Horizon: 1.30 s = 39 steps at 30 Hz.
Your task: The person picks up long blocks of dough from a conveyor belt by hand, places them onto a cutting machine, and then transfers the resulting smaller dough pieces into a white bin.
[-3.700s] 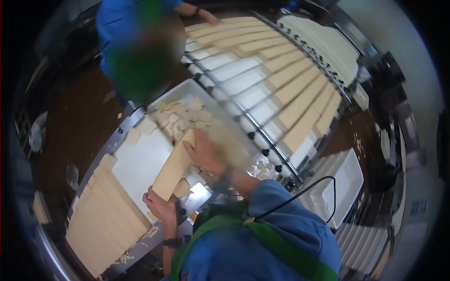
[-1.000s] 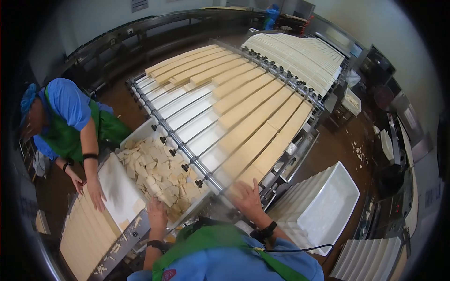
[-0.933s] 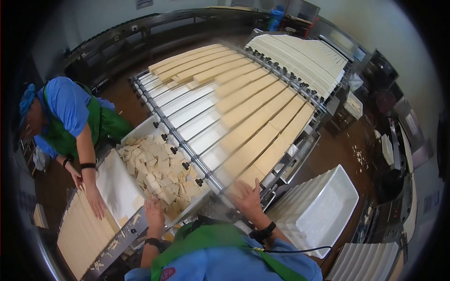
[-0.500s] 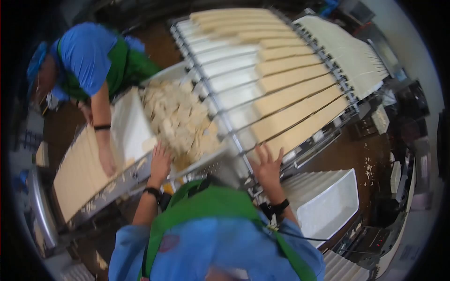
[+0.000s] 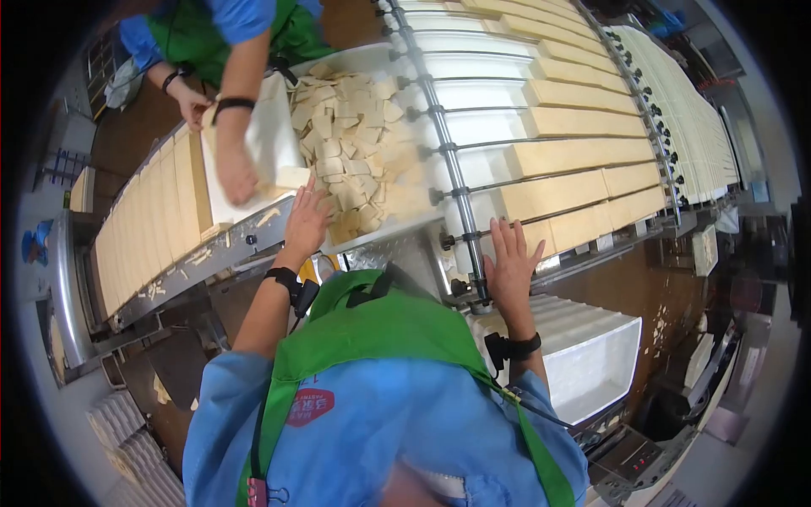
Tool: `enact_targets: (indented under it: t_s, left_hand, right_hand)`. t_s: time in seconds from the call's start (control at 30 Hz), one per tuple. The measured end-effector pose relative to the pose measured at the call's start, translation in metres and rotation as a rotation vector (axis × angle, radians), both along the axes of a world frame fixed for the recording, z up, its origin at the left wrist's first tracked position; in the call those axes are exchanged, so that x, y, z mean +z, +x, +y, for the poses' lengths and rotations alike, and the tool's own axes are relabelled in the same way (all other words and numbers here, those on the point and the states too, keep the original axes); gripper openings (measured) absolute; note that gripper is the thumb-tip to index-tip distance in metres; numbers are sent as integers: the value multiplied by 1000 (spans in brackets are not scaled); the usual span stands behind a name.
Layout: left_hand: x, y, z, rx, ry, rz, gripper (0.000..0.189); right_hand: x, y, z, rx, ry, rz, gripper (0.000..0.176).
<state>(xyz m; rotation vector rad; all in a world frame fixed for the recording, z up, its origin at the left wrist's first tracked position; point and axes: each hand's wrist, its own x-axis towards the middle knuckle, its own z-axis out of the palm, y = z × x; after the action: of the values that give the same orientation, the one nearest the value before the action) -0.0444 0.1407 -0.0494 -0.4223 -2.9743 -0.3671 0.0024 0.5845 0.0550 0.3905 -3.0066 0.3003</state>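
My left hand (image 5: 308, 218) has its fingers stretched out, near the lower edge of a white bin (image 5: 372, 241) full of broken pale pieces (image 5: 355, 144), with a small pale piece (image 5: 292, 177) beside the fingertips. Fingers spread, my right hand (image 5: 511, 262) rests by the near end of a metal rail (image 5: 452, 169), next to the closest of several long pale strips (image 5: 583, 156) laid in rows between thin rods. Nothing shows in either hand.
At upper left a co-worker (image 5: 241, 59) in a green apron reaches over pale slabs (image 5: 152, 220) and a white sheet on a conveyor. White stacked bins (image 5: 591, 363) stand at lower right. A pale ribbed belt (image 5: 676, 110) lies beyond the rows.
The view has shifted, so the co-worker sits higher in it. A gap has opened between the co-worker's hand and the slabs, over the white sheet. My hands remain near the bin and rail.
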Motion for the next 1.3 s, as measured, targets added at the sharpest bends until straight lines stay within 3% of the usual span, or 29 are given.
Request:
enact_targets:
  t_s: [0.1, 0.17, 0.3, 0.4, 0.47, 0.5, 0.53, 0.6, 0.63, 0.7, 0.83, 1.07, 1.17, 1.23, 1.3]
  left_hand:
    - [0, 2, -6, 8, 30, -5, 40]
    - [-1, 3, -10, -51, 127, -20, 40]
    - [22, 18, -23, 35, 308, 102, 41]
    - [34, 44, -45, 294, 417, 279, 45]
    - [40, 59, -65, 799, 392, 441, 49]
    - [35, 66, -83, 950, 465, 418, 62]
    - [28, 69, -99, 994, 455, 447, 62]
    - [11, 74, -129, 1479, 522, 325, 77]
    - [5, 78, -144, 1506, 524, 342, 77]
    - [-3, 82, -171, 1464, 542, 362, 89]
    - [12, 77, -202, 1375, 583, 328, 88]
    - [29, 68, -227, 1338, 752, 192, 82]
    - [37, 69, -233, 1341, 810, 158, 82]
    - [38, 69, -238, 1346, 846, 99, 84]
    - [38, 68, -242, 1331, 808, 104, 85]
  right_hand:
    - [5, -1, -4, 23, 187, -25, 79]
    - [10, -1, -10, 22, 167, -65, 79]
    - [24, 1, -28, -70, 216, -182, 82]
    - [37, -5, -52, -22, 164, -126, 83]
    - [47, -21, -82, 72, 7, -132, 81]
    - [53, -32, -105, 101, -47, -135, 76]
    - [59, -46, -132, 152, -52, -123, 76]
    - [73, -69, -192, 403, -354, -216, 72]
    - [82, -80, -228, 511, -306, -193, 61]
    - [82, -105, -304, 687, -346, -241, 60]
    - [56, -153, -467, 932, -453, -251, 61]
    - [-53, -268, -708, 884, -350, -81, 63]
    - [-71, -297, -762, 878, -334, 32, 56]
    - [-75, -304, -784, 858, -42, 0, 47]
    - [-80, -303, -797, 834, -54, -23, 43]
